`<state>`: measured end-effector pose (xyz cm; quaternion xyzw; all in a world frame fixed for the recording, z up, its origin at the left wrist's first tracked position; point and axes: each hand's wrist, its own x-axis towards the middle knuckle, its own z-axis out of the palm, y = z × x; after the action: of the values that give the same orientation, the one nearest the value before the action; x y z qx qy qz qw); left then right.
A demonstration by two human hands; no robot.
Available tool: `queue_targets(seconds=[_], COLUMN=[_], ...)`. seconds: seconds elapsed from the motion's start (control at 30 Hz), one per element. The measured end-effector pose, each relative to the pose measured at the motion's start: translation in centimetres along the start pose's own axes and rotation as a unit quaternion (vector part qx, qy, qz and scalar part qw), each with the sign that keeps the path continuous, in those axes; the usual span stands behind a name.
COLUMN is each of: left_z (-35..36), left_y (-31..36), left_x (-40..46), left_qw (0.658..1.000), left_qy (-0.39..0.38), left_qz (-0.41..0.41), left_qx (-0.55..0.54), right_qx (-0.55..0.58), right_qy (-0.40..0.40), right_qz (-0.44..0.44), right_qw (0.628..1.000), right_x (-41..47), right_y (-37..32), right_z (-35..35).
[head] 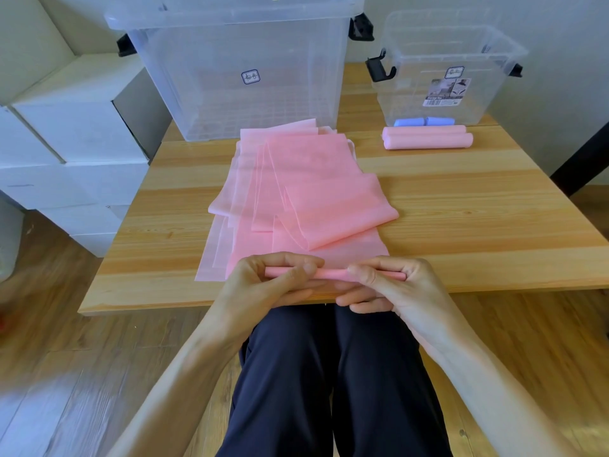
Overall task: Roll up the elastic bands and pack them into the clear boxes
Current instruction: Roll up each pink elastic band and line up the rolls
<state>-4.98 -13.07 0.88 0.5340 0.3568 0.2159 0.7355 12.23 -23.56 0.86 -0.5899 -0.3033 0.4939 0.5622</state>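
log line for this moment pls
both hands: left hand, right hand | action: rolling flat pink elastic band | stage: thin roll started

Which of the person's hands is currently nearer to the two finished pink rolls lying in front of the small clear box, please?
Right. The right hand sits below the finished pink rolls, nearly in line with them; the left hand lies further left.

Both your forearms reach in, left hand (276, 278) and right hand (389, 285) side by side at the tabletop's near edge, fingers curled, thumbs pinching.
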Motion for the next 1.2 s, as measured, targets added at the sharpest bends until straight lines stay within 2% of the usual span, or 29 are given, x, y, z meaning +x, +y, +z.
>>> queue_targets(seconds=[0.37,0.53,0.73,1.0,1.2], left_z=[0.4,0.4,0.7,0.9,0.8], left_y=[-0.1,-0.1,-0.3,-0.3,-0.4], left_x=[-0.3,-0.5,-0.5,-0.8,-1.2], left_qw=[0.999,0.999,0.998,0.998,1.000], left_qy=[0.032,0.007,0.045,0.052,0.024], left_qz=[0.016,0.009,0.027,0.029,0.015], left_qx=[0.027,0.035,0.028,-0.011,0.004], right_qx=[0.016,0.006,0.007,0.017,0.005], right_qy=[0.004,0.005,0.008,0.013,0.011], right_qz=[0.004,0.001,-0.004,0.002,0.000], right_qw=[1.000,1.000,1.000,1.000,1.000], right_x=[-0.2,-0.4,-0.6,-0.9,-1.2], right_y=[-0.1,0.0,0.2,0.2,0.3], right_z=[0.1,0.0,-0.1,0.1,0.1])
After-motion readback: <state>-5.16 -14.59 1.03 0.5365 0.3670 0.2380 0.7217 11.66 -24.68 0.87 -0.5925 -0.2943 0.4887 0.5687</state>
